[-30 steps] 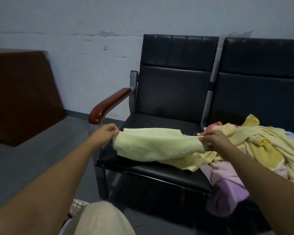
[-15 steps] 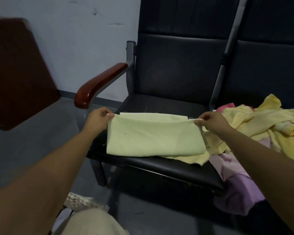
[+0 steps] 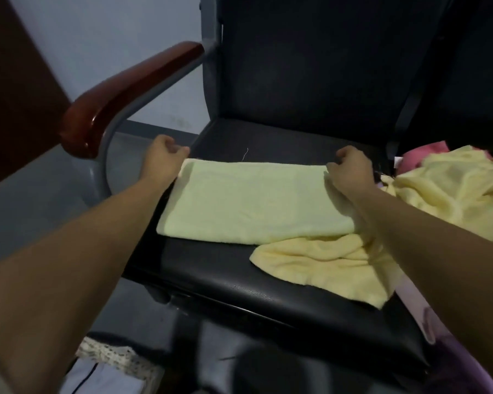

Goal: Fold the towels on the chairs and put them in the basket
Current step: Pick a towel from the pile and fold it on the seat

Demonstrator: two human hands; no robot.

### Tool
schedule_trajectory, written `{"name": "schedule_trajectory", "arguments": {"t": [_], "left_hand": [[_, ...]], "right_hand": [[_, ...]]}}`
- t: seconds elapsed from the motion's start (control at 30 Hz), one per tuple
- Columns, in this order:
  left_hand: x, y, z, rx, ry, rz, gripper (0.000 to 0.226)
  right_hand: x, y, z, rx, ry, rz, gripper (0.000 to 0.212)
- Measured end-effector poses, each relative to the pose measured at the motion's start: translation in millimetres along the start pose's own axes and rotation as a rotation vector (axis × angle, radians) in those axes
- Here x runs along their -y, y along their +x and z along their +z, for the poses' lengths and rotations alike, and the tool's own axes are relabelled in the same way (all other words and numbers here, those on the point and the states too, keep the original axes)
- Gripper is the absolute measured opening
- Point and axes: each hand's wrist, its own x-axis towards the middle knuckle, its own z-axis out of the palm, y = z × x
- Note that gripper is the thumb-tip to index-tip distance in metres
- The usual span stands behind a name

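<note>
A pale yellow-green towel (image 3: pixel 254 203), folded into a flat rectangle, lies on the black chair seat (image 3: pixel 268 282). My left hand (image 3: pixel 161 163) pinches its far left corner. My right hand (image 3: pixel 350 172) pinches its far right corner. More yellow towels (image 3: pixel 453 194) are heaped to the right, one (image 3: pixel 328 265) spilling onto the seat under the folded towel's right end. A pink towel (image 3: pixel 423 150) and a purple one (image 3: pixel 444 331) lie in the same heap. A woven basket rim (image 3: pixel 117 356) shows at the bottom left, below my left arm.
The chair has a red-brown wooden armrest (image 3: pixel 120 95) on a grey metal frame, close to my left hand. A second black chair (image 3: pixel 473 66) joins it on the right. A dark brown panel (image 3: pixel 15 89) stands at the left on the grey floor.
Both hands have lowered the towel from mid-air onto the seat, where it lies flat and folded. The camera has moved closer and tilted down.
</note>
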Motion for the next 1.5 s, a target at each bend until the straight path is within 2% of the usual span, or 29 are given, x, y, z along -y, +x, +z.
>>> {"name": "schedule_trajectory", "arguments": {"t": [0.1, 0.2, 0.33, 0.4, 0.5, 0.67, 0.8, 0.87, 0.97, 1.03, 1.07, 1.17, 1.27, 1.37, 1.43, 1.47, 1.5], "left_hand": [[16.2, -10.4, 0.1, 0.032, 0.187, 0.027, 0.04], [22.4, -21.0, -6.4, 0.066, 0.261, -0.063, 0.043], [18.7, -38.4, -9.9, 0.128, 0.416, -0.146, 0.067], [12.8, -48.8, -10.9, 0.172, 0.427, -0.142, 0.058], [4.0, -62.8, -13.0, 0.237, 0.422, -0.14, 0.039], [0.8, -73.2, -19.6, 0.333, 0.418, -0.154, 0.032], [1.2, -73.9, -21.2, 0.325, 0.321, -0.124, 0.026], [-4.2, -74.2, -22.2, 0.301, 0.252, -0.07, 0.027], [-19.5, -74.2, -21.6, 0.234, 0.248, 0.001, 0.041], [-36.8, -77.3, -19.2, 0.196, 0.298, 0.084, 0.044], [-47.1, -79.7, -17.1, 0.191, 0.322, 0.148, 0.041], [-80.5, -90.9, -9.2, 0.253, 0.346, 0.318, 0.03], [-102.6, -103.0, -0.1, 0.427, 0.198, 0.356, 0.032], [-92.9, -110.2, 11.4, 0.428, 0.073, 0.27, 0.025], [-75.0, -113.1, 18.9, 0.363, 0.066, 0.204, 0.02], [-66.8, -114.2, 21.0, 0.335, 0.093, 0.175, 0.019], [-59.8, -115.2, 22.2, 0.314, 0.134, 0.152, 0.018]], "right_hand": [[17.6, -33.4, 13.0, -0.035, -0.047, -0.191, 0.041], [36.4, -71.6, 29.7, 0.157, -0.08, -0.361, 0.044], [47.3, -110.7, 57.9, 0.368, -0.295, -0.529, 0.053], [45.2, -123.1, 63.6, 0.417, -0.401, -0.533, 0.061], [41.5, -133.7, 63.2, 0.394, -0.48, -0.558, 0.063], [42.0, -138.2, 61.6, 0.407, -0.522, -0.556, 0.063], [42.8, -139.4, 61.3, 0.402, -0.526, -0.556, 0.063], [42.6, -138.8, 60.5, 0.408, -0.517, -0.552, 0.063], [41.5, -136.7, 59.7, 0.403, -0.428, -0.537, 0.062], [39.7, -134.4, 59.1, 0.39, -0.257, -0.493, 0.059], [40.3, -133.5, 56.3, 0.384, -0.089, -0.425, 0.054], [52.5, -128.1, 40.9, 0.378, 0.545, -0.057, 0.04], [65.6, -114.0, 26.1, 0.399, 0.868, 0.233, 0.05], [63.1, -110.8, 22.3, 0.401, 0.712, 0.307, 0.051], [56.3, -113.0, 25.7, 0.427, 0.647, 0.279, 0.032], [54.1, -112.1, 29.0, 0.439, 0.642, 0.28, 0.059], [54.9, -111.8, 29.7, 0.437, 0.622, 0.262, 0.036]]}}
